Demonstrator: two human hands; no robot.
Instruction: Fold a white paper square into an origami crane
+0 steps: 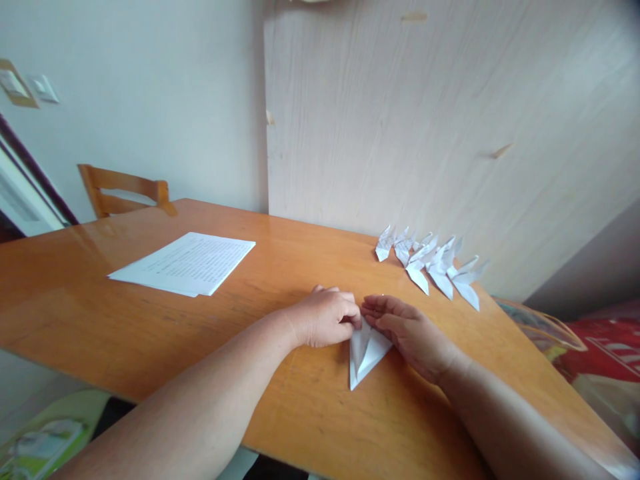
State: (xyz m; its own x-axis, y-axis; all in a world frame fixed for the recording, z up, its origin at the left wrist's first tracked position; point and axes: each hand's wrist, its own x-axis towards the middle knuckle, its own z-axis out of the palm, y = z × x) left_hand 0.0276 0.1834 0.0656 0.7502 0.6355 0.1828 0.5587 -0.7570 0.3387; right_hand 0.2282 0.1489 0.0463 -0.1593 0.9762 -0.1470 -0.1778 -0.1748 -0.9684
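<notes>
A folded piece of white paper [367,357] lies on the wooden table, narrowing to a point toward me, with a raised flap along its middle. My left hand [333,318] is closed on its far left edge, fingers curled and pressed to the paper. From the other side my right hand [413,333] rests along the paper's right edge, fingers together and touching its far end. The fingers cover the far tip of the paper. Beyond my right hand stand several folded white paper figures [440,267] with pointed tips, grouped near the far right edge.
A stack of printed paper sheets [187,263] lies on the left of the table [280,260]. Behind the table's far left corner is a wooden chair [125,183]. A pale board [400,133] rises along the far edge. Red bags [605,347] lie beyond the right edge.
</notes>
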